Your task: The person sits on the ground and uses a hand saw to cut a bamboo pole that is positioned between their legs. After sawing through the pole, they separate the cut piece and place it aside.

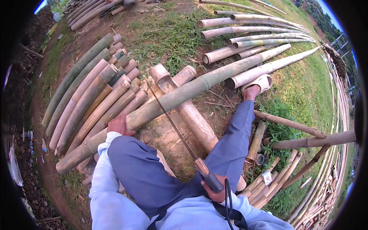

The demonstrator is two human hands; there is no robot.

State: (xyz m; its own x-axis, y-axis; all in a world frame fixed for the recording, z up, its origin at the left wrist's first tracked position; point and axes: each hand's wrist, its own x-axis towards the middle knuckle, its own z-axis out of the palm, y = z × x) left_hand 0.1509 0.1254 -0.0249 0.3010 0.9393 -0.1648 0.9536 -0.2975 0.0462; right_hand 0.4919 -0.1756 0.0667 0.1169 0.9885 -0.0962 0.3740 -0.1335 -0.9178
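My right hand (215, 188) is closed round the handle of a handsaw (180, 135), just in front of my lap. The saw's long, narrow dark blade crosses a green-brown bamboo pole (203, 81); I cannot tell whether its teeth touch the pole. My left hand (119, 125) is wrapped on the bamboo beside my left knee, at the pole's near end. From there a bamboo length (82, 151) reaches down to the left; whether it is part of the same pole is unclear. A split bamboo trough (193, 119) supports the pole, with a short bamboo piece (184, 75) beside it.
Cut bamboo lengths (86, 96) lie stacked at the left. Several long poles (260, 30) spread over the grass at the far right. My sandalled foot (257, 85) rests beside one pole. A bamboo frame (306, 142) and more cut pieces (274, 186) stand at the right.
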